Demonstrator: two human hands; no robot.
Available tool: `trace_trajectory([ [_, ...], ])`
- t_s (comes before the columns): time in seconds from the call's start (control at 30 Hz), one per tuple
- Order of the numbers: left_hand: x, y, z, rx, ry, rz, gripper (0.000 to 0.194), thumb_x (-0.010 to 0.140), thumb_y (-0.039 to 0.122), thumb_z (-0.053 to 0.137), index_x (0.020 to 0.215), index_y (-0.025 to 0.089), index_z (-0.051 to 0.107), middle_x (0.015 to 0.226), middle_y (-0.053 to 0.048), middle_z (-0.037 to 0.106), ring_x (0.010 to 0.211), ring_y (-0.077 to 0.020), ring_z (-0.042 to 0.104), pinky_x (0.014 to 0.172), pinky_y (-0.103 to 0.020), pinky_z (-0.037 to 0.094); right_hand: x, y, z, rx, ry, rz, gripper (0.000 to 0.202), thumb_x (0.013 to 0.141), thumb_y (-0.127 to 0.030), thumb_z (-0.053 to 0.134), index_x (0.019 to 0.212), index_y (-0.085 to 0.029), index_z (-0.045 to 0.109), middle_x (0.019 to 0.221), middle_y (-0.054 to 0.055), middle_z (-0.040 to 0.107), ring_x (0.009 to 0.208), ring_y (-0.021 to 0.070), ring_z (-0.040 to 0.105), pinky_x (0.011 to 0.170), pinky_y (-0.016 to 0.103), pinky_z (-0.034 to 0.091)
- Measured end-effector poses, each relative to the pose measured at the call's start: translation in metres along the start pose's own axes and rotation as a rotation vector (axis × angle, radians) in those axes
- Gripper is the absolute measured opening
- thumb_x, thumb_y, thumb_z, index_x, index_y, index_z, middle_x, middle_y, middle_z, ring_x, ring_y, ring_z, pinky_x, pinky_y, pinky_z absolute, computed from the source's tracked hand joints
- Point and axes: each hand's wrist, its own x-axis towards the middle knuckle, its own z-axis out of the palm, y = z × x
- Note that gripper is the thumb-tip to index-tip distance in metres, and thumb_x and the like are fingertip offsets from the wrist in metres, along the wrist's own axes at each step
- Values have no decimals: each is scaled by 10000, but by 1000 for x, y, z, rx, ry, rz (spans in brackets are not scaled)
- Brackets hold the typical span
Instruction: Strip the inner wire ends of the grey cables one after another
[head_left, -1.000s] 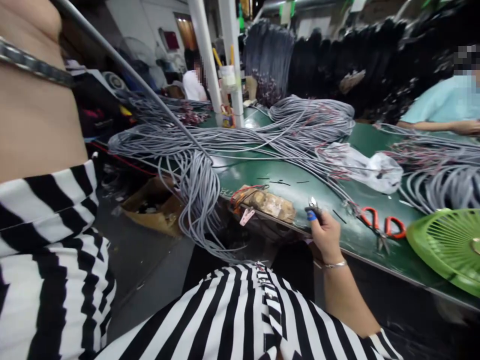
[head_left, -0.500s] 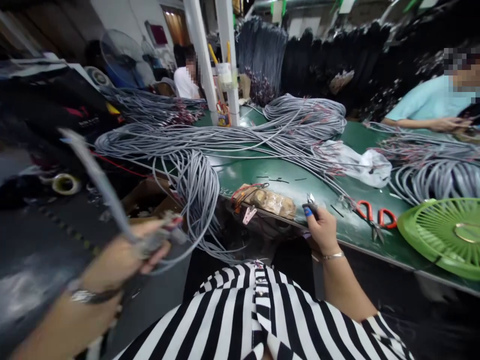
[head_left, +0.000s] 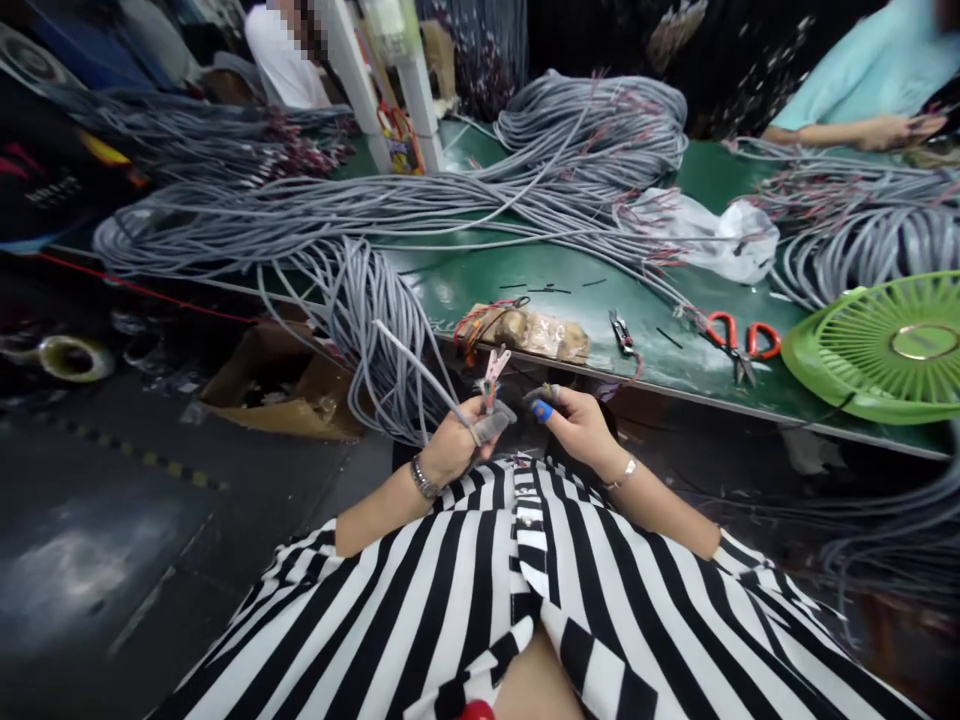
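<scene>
A grey cable [head_left: 421, 368] in the left hand [head_left: 456, 442], the right hand [head_left: 586, 432] just beside it

At the centre of the frame, the left hand is closed around the grey cable, which slants from the fingers toward the upper left. Thin coloured wires [head_left: 489, 392] stand up at its fingertips. The right hand, a little to the right and apart from it, has its thumb and fingers drawn together, with a blue wrap [head_left: 541, 410] on one digit; I cannot tell whether it pinches anything.

Just above the hands, at the near edge of the green bench [head_left: 480, 278], are a pink clip [head_left: 497, 362] and a taped block [head_left: 551, 336] with red and orange wires at its left end. Right of the block lie small cutters [head_left: 622, 334], then red-handled scissors [head_left: 742, 342] and, at the right of the frame, a green slatted basket [head_left: 847, 345].

Left of centre, a thick bundle of grey cables [head_left: 364, 310] hangs over the bench edge beside an open cardboard box [head_left: 300, 415]. More coils [head_left: 600, 120] fill the upper middle, with a clear plastic bag [head_left: 739, 240] to their lower right. A person in a teal top [head_left: 862, 75] is at the upper right, another in white [head_left: 281, 55] at the upper left.
</scene>
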Motion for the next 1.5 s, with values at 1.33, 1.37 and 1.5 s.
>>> trace_trajectory([
  [1.33,-19,-9,-28,747,-83,306,252,883,352,576,885,121,677,750,-37,675,673,-118,604,645,-214,491,25,10,7,380,-501,456,415,671,-519,749,737,-125,638,710,16,634,634,101,511,628,247,418],
  [1.37,-19,-7,-30,748,-116,312,252,879,352,581,875,119,678,755,-42,676,677,-119,605,647,-213,491,26,10,8,378,-547,475,413,652,-513,765,701,-126,629,679,7,623,612,94,500,612,241,412],
  [1.5,-19,-4,-38,701,-259,282,274,874,360,583,848,103,674,749,-50,663,670,-116,588,632,-209,478,30,14,15,482,-712,558,442,619,-521,782,637,-135,567,568,-33,547,511,62,430,510,214,349],
])
